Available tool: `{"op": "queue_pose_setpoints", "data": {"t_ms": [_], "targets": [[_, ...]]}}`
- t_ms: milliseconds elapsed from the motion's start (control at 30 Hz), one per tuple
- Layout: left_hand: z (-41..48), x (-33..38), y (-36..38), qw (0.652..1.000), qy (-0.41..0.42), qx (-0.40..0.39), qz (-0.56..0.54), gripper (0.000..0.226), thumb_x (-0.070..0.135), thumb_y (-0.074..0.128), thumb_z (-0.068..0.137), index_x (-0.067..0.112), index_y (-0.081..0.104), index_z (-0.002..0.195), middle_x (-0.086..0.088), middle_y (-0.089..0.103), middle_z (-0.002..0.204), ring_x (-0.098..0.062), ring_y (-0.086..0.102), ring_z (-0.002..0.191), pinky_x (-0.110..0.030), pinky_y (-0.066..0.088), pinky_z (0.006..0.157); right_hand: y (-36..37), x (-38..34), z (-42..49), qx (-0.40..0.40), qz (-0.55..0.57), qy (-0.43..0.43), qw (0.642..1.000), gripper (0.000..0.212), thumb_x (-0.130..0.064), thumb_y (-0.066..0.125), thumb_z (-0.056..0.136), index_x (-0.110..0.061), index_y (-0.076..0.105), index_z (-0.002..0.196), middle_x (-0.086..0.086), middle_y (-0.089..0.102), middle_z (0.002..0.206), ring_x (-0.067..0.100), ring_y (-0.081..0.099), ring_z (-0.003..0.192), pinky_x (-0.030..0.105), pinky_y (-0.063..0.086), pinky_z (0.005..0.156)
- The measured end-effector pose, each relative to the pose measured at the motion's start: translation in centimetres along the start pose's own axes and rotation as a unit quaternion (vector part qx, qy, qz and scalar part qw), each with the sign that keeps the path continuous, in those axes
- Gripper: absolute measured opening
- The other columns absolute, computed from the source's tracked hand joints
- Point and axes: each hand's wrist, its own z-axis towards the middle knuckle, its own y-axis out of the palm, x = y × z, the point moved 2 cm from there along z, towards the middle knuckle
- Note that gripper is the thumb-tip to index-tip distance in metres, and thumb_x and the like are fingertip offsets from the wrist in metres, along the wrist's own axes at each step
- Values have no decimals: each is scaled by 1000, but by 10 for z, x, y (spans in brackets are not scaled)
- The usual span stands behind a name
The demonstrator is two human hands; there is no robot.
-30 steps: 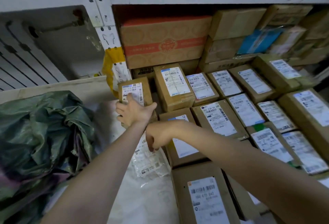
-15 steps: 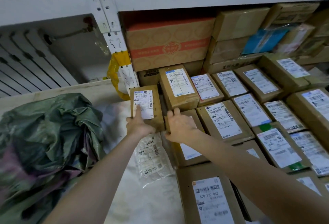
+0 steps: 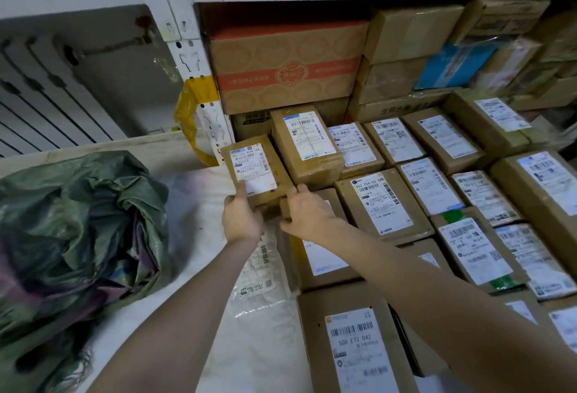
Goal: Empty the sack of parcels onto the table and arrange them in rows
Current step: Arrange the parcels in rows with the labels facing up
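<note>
A small brown parcel (image 3: 253, 165) with a white label stands tilted at the left end of the back row. My left hand (image 3: 242, 219) grips its near edge, thumb on the label. My right hand (image 3: 307, 213) rests just to its right, fingers on the near corner of a brown box (image 3: 324, 263) and touching the small parcel's side. Several labelled cardboard parcels (image 3: 382, 202) lie in rows to the right. A clear plastic mailer (image 3: 260, 274) lies flat under my left wrist. The crumpled green sack (image 3: 71, 233) sits at the left.
The table (image 3: 193, 305) is covered with white sheeting. A white metal shelf upright (image 3: 190, 58) stands behind the small parcel with yellow tape (image 3: 190, 111) on it. Larger cartons (image 3: 287, 67) are stacked under the shelf at the back.
Both hands have come together at the small parcel. My right hand moved up from the mailer to the parcel's right side, and the parcel has shifted right, closer to the back row.
</note>
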Motion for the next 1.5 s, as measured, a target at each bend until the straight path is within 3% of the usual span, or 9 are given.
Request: {"op": "queue_pose_setpoints", "data": {"t_ms": [167, 267, 367, 633, 833, 1033, 1167, 1367, 1500], "targets": [[-14, -11, -4, 997, -33, -52, -46, 100, 16, 74, 73, 19, 11, 151, -18, 34, 139, -37, 51, 117, -42, 49, 93, 0, 4, -12, 21, -17, -31, 999, 58, -40, 61, 89, -12, 41, 136, 11, 44, 124, 31, 57, 108, 38, 50, 79], [-41, -32, -6, 987, -128, -82, 59, 72, 22, 72, 77, 12, 33, 136, -16, 38, 133, -36, 48, 119, -43, 49, 92, 1, 1, -21, 37, -74, -18, 996, 71, -53, 63, 80, -15, 38, 135, 9, 41, 127, 28, 46, 117, 40, 49, 82], [-67, -47, 3, 941, -277, -155, 114, 61, 27, 62, 84, 7, 37, 136, -16, 39, 137, -31, 40, 127, -37, 41, 99, 11, 3, -26, -15, -105, 17, 994, 88, -62, 69, 69, -18, 30, 135, 11, 30, 133, 31, 33, 125, 49, 40, 98], [-77, -31, 23, 972, -184, -133, 54, 53, 10, 57, 83, 7, 42, 134, -19, 47, 128, -37, 47, 121, -37, 43, 99, 20, 21, -30, 25, 9, -27, 999, 66, -50, 63, 82, -17, 40, 135, 9, 31, 136, 30, 31, 129, 47, 29, 111], [-105, -21, 8, 978, -165, -112, 56, 51, 16, 63, 84, 9, 47, 132, -17, 44, 130, -37, 46, 120, -35, 42, 96, 14, 34, -52, 58, 3, -93, 994, 31, -22, 53, 92, -18, 60, 121, 2, 51, 127, 23, 44, 123, 37, 43, 96], [-117, 35, -32, 996, -85, -17, -11, 46, 10, 59, 84, 11, 57, 129, -14, 54, 131, -32, 52, 119, -37, 47, 99, -3, 53, -76, 78, 29, -48, 995, 25, -18, 52, 92, -23, 64, 114, -1, 60, 122, 22, 57, 110, 34, 44, 91], [-136, 75, -59, 997, -20, 23, -68, 29, 9, 60, 86, 12, 68, 114, -8, 66, 117, -27, 57, 112, -31, 48, 88, -19, 53, -107, 112, 29, -50, 992, 19, -28, 53, 93, -24, 64, 107, -1, 63, 112, 22, 61, 101, 34, 45, 84], [-189, 87, -69, 993, 21, 14, -112, 27, 14, 63, 81, 12, 70, 107, -3, 69, 112, -24, 61, 107, -27, 48, 84, 31, 11, -191, 8, -98, -78, 992, 86, -73, 56, 70, -22, 37, 136, 9, 38, 136, 30, 32, 132, 55, 30, 104], [-232, 80, -64, 993, 8, 10, -116, 29, 10, 62, 85, 15, 67, 113, -4, 63, 119, -21, 59, 106, -22, 40, 77, 73, 10, -223, -71, -90, -9, 993, 111, -71, 66, 62, -28, 12, 149, 4, 2, 156, 28, -4, 146, 66, 19, 104]]}}
